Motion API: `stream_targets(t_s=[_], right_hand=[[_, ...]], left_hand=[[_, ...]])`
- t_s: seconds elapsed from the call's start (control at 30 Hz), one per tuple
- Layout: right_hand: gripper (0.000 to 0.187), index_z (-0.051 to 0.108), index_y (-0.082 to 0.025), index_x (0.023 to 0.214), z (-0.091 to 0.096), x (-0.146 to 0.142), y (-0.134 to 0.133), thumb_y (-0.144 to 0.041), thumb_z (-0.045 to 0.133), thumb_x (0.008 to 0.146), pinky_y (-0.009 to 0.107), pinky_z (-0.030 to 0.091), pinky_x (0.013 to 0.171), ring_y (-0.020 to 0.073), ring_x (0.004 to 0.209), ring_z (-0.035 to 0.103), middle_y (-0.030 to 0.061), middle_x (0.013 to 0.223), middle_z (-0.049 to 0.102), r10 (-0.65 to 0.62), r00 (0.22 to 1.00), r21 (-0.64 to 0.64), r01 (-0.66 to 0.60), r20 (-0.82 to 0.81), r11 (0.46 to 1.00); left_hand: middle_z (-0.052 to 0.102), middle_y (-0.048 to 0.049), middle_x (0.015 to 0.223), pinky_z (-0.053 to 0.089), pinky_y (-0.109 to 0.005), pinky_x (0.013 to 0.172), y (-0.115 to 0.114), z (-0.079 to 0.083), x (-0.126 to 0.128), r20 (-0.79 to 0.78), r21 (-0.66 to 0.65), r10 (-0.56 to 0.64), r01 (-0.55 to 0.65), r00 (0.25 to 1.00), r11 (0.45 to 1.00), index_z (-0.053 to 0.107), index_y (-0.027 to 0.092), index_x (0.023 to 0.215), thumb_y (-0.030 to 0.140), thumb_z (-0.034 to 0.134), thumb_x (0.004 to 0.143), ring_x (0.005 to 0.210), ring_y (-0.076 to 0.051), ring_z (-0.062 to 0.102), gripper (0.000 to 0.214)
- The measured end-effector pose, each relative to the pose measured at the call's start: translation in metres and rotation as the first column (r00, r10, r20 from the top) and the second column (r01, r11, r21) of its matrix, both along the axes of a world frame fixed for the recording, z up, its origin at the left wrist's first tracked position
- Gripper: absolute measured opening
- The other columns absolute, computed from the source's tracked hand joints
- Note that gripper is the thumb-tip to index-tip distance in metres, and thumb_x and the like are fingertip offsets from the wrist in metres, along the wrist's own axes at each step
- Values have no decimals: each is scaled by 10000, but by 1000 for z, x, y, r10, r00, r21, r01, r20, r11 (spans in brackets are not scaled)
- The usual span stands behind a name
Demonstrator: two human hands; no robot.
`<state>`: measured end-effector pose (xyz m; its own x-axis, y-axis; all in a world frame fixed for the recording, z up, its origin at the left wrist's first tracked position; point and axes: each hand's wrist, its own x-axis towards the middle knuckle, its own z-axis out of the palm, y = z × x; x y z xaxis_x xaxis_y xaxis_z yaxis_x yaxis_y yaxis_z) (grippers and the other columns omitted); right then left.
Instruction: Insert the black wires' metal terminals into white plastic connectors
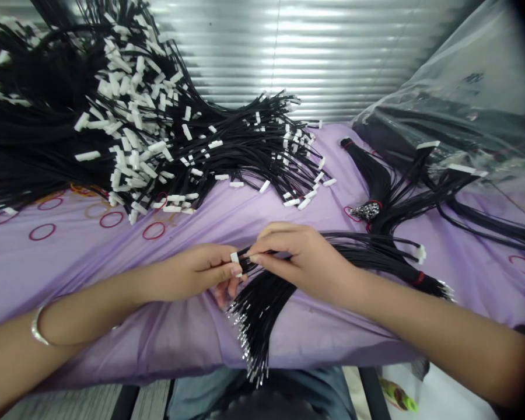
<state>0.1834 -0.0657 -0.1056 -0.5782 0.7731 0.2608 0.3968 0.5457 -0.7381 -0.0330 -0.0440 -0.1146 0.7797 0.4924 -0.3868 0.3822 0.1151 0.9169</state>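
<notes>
Toward the surface's [188, 344] front edge, left hand [201, 271] pinches white connector [235, 257]; right hand [304, 256] pinches black wires [247, 266]; keep both aligned.

Black wires [268, 300] partly hidden behind the right hand [295, 256], cable heap [126, 116] cut off at left edge

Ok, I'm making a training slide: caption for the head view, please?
Left hand holds a connector, right hand pinches black wires, over purple cloth.
</notes>
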Motion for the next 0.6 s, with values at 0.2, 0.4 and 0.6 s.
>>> stream_targets(t_s=[0.2, 0.4, 0.6], right_hand=[[214, 705, -144, 956, 4, 9, 5, -152, 493, 922, 232, 454, 795, 114, 863, 589, 55, 901, 647, -60, 998, 101, 61, -9, 993], [87, 640, -155, 907, 2, 6, 5, -115, 598, 841, 206, 453, 679, 89, 732, 597, -5, 814, 661, -181, 980, 36, 185, -79, 982], [263, 443, -175, 725, 1, 0, 3, -170, 703, 763, 185, 399, 561, 66, 607, 549, -55, 682, 622, -186, 982, -75, 183, -41, 980]], left_hand=[[607, 5, 696, 491, -168, 598, 3, -2, 1, 62, -67, 173, -169, 983, 983, 586, 108, 787, 429, 580, 892, 611, -78, 626, 338], [639, -7, 739, 504, -176, 610, 4, -2, 2, 63, -68, 204, -200, 977, 978, 584, 109, 804, 380, 554, 917, 619, -84, 637, 295], [634, -17, 715, 520, -192, 599, 2, -4, 1, 26, 171, 16, -20, 1000, 985, 602, 116, 843, 310, 482, 951, 643, -112, 641, 252]])
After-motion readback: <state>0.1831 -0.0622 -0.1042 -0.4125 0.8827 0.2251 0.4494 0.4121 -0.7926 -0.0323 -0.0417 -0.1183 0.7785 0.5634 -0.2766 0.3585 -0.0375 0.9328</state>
